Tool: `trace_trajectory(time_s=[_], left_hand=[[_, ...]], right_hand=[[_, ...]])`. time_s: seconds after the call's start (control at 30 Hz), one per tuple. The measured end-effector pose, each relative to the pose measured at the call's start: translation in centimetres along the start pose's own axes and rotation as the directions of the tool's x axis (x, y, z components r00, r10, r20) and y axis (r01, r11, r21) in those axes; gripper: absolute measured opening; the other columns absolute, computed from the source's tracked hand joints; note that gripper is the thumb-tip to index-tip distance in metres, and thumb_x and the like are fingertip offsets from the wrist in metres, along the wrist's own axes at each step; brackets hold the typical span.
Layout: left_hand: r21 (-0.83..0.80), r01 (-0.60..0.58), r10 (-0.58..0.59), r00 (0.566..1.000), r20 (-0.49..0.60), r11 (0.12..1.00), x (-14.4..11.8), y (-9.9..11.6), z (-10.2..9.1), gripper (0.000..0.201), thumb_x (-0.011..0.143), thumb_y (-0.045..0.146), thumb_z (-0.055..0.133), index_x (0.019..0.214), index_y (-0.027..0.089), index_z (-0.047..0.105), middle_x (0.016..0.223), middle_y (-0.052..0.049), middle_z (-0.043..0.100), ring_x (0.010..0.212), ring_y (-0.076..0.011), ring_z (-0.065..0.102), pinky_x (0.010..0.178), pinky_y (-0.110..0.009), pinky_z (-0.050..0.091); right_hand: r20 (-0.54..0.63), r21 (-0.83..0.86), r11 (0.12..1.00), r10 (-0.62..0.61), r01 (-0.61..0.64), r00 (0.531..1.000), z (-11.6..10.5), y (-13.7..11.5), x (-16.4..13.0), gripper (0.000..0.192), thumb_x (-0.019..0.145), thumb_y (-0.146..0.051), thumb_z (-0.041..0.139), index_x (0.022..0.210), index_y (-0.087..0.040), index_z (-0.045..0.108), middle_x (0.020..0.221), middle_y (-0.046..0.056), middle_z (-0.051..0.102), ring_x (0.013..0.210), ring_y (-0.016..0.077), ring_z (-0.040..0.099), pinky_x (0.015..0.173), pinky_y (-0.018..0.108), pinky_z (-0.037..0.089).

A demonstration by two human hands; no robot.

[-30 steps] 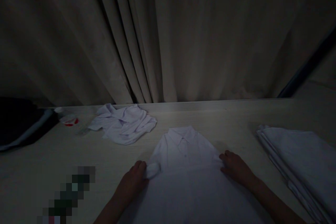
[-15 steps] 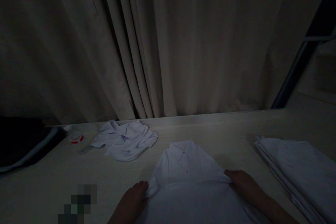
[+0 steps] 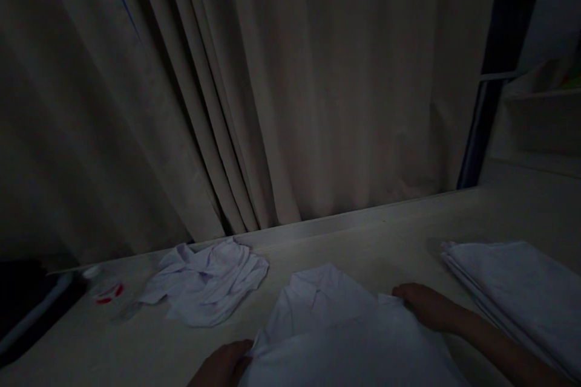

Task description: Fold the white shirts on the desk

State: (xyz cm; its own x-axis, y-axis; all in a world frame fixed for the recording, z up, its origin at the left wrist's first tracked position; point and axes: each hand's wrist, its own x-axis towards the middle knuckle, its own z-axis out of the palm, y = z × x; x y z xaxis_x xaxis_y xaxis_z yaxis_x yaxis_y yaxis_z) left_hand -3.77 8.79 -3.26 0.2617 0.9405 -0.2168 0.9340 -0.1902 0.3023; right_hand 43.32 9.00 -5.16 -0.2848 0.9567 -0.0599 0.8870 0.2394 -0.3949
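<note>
A white collared shirt (image 3: 324, 335) lies at the bottom middle, its collar toward the curtain and its lower part folded up over the front. At its left edge my left hand (image 3: 222, 364) pinches the cloth. My right hand (image 3: 422, 305) grips the folded part's upper right corner between thumb and fingers, holding it near the shoulder. The bottom of the shirt is cut off by the frame.
A crumpled white garment (image 3: 211, 284) lies left of the shirt, beside a clear bottle with a red label (image 3: 106, 290). Dark folded cloth (image 3: 27, 296) is at far left, folded white clothes (image 3: 517, 284) at right. A beige curtain (image 3: 340, 103) hangs behind.
The view has turned slightly right and tilted. The folded part of the shirt has come up closer to the collar, covering more of the front, with both hands still gripping it.
</note>
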Motion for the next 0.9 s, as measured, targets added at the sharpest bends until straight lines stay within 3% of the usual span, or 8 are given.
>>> trace_trajectory(time_s=[0.13, 0.27, 0.4, 0.5, 0.6, 0.73, 0.9], left_hand=[[0.1, -0.035, 0.039, 0.999, -0.038, 0.994, 1.5, -0.3, -0.6, 0.033, 0.083, 0.027, 0.034, 0.099, 0.023, 0.062, 0.109, -0.007, 0.068, 0.103, -0.0208, 0.06, 0.093, -0.035, 0.045], [0.091, -0.019, 0.022, 0.999, -0.032, 0.996, 3.0, -0.7, -2.1, 0.04, 0.085, 0.029, 0.032, 0.118, 0.026, 0.054, 0.121, -0.005, 0.064, 0.112, -0.0206, 0.057, 0.098, -0.035, 0.042], [0.138, -0.009, 0.014, 0.999, -0.038, 0.99, 5.5, -0.5, -4.9, 0.043, 0.085, 0.03, 0.029, 0.122, 0.024, 0.051, 0.124, -0.007, 0.062, 0.113, -0.0219, 0.058, 0.098, -0.037, 0.042], [0.222, -0.04, 0.051, 0.998, -0.044, 0.974, 8.5, -0.5, -5.7, 0.044, 0.085, 0.026, 0.028, 0.122, 0.021, 0.051, 0.124, -0.009, 0.062, 0.112, -0.0226, 0.058, 0.097, -0.038, 0.043], [0.325, -0.059, 0.074, 0.997, -0.033, 0.944, 12.0, -1.1, -4.3, 0.043, 0.082, 0.018, 0.026, 0.116, 0.018, 0.053, 0.117, -0.012, 0.064, 0.106, -0.0231, 0.06, 0.092, -0.038, 0.045], [0.354, -0.02, 0.032, 0.999, -0.029, 0.935, 15.8, -2.1, 0.1, 0.041, 0.08, 0.012, 0.026, 0.107, 0.013, 0.057, 0.114, -0.017, 0.062, 0.101, -0.0238, 0.062, 0.086, -0.038, 0.047], [0.312, 0.003, 0.002, 1.0, -0.017, 0.95, 17.5, -3.4, 4.0, 0.041, 0.082, 0.015, 0.026, 0.114, 0.017, 0.051, 0.104, -0.012, 0.068, 0.094, -0.0212, 0.064, 0.08, -0.035, 0.047]], right_hand=[[0.029, 0.028, 0.998, -0.051, 0.05, 0.998, -1.4, -0.4, 1.3, 0.038, 0.076, -0.015, 0.038, 0.103, -0.026, 0.063, 0.102, 0.006, 0.069, 0.094, 0.0205, 0.062, 0.082, 0.032, 0.043], [0.04, 0.015, 0.999, -0.052, 0.052, 0.998, -3.6, -0.7, 2.7, 0.038, 0.077, -0.014, 0.038, 0.103, -0.027, 0.062, 0.099, 0.005, 0.07, 0.09, 0.0196, 0.063, 0.077, 0.029, 0.043], [0.026, -0.094, 0.994, -0.061, 0.064, 0.998, -5.6, -0.5, 5.5, 0.031, 0.077, -0.013, 0.038, 0.09, -0.023, 0.064, 0.094, 0.007, 0.07, 0.088, 0.0207, 0.063, 0.075, 0.03, 0.043], [0.004, -0.226, 0.973, -0.05, 0.05, 0.999, -5.7, -0.1, 8.8, 0.031, 0.076, -0.012, 0.038, 0.09, -0.02, 0.065, 0.098, 0.01, 0.069, 0.092, 0.0226, 0.062, 0.078, 0.033, 0.043], [-0.022, -0.341, 0.94, -0.01, 0.002, 1.0, -3.6, 0.7, 12.2, 0.034, 0.077, -0.011, 0.037, 0.096, -0.018, 0.064, 0.1, 0.011, 0.068, 0.093, 0.0219, 0.062, 0.077, 0.031, 0.043], [-0.023, -0.418, 0.906, 0.055, -0.06, 0.998, 1.5, 2.0, 15.7, 0.035, 0.077, -0.008, 0.036, 0.094, -0.014, 0.066, 0.098, 0.015, 0.068, 0.087, 0.023, 0.064, 0.073, 0.033, 0.044], [-0.052, -0.478, 0.874, 0.07, -0.086, 0.996, 6.5, 3.1, 16.8, 0.033, 0.075, -0.007, 0.038, 0.088, -0.011, 0.068, 0.093, 0.018, 0.068, 0.086, 0.0244, 0.064, 0.076, 0.035, 0.043]])
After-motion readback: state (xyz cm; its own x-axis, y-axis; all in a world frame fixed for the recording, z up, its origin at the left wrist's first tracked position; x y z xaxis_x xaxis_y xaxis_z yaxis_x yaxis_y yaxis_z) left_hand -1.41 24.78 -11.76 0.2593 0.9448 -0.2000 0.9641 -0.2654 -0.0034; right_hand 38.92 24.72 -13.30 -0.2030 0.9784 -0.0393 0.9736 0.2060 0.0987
